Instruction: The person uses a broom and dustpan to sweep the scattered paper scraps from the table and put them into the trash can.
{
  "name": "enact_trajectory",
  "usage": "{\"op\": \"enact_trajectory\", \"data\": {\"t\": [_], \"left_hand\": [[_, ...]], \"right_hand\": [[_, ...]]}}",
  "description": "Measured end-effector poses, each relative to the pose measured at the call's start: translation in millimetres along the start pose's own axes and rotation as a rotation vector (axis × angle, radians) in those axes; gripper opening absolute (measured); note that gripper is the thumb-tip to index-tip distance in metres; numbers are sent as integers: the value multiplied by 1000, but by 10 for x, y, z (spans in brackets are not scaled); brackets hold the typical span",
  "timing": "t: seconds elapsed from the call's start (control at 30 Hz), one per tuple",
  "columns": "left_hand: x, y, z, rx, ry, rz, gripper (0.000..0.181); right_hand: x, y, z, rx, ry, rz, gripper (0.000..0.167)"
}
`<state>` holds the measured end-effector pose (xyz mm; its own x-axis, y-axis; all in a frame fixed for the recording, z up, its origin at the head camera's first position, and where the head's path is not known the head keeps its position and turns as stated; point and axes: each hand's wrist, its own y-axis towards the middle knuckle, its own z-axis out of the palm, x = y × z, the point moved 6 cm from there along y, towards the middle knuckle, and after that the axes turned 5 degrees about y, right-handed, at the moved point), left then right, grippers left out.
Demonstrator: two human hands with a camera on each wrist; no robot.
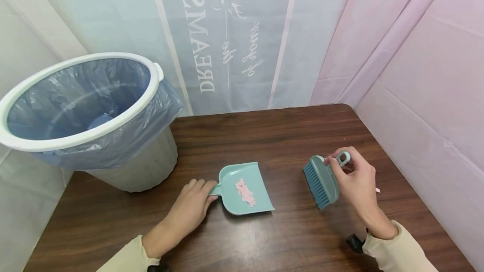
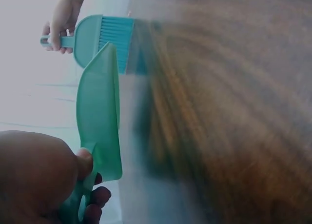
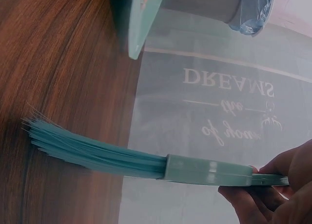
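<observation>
My left hand (image 1: 193, 202) grips the short handle of a light green dustpan (image 1: 228, 184). Several pink paper scraps (image 1: 245, 193) lie in a small heap in the pan. In the left wrist view the dustpan (image 2: 97, 112) appears edge-on, with a gap between it and the table. To the right, my right hand (image 1: 355, 175) pinches the looped handle of a small green hand brush (image 1: 329, 181). Its blue-green bristles (image 3: 97, 148) point down toward the table in the right wrist view. Brush and dustpan stand apart.
A tall grey bin (image 1: 140, 171) with a white rim and blue plastic liner stands at the left on the brown wooden table (image 1: 272, 137). One small pink scrap (image 1: 377, 189) lies beside my right wrist. Hanging cloth with lettering (image 1: 234, 53) borders the back.
</observation>
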<state>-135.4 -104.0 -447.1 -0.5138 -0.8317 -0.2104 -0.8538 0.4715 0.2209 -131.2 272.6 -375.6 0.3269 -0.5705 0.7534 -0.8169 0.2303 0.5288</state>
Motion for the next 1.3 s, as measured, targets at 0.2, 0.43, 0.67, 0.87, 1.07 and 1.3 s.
{"op": "enact_trajectory", "data": {"t": [0.2, 0.43, 0.67, 0.87, 1.07, 1.3], "left_hand": [[13, 58, -150, -30, -42, 16, 31], [48, 167, -417, -68, -69, 38, 31], [106, 208, -721, -92, -46, 49, 30], [113, 232, -912, -124, -27, 80, 31], [69, 248, -1093, -103, -23, 93, 31], [4, 282, -1407, -71, -44, 88, 28]], "right_hand": [[9, 2, 4, 8, 13, -12, 15], [11, 8, 10, 4, 17, -7, 17], [18, 11, 20, 9, 25, -3, 14], [18, 18, 24, 6, 17, 1, 13], [31, 12, 48, 25, 17, -4, 14], [13, 13, 34, 16, 10, -9, 16]]}}
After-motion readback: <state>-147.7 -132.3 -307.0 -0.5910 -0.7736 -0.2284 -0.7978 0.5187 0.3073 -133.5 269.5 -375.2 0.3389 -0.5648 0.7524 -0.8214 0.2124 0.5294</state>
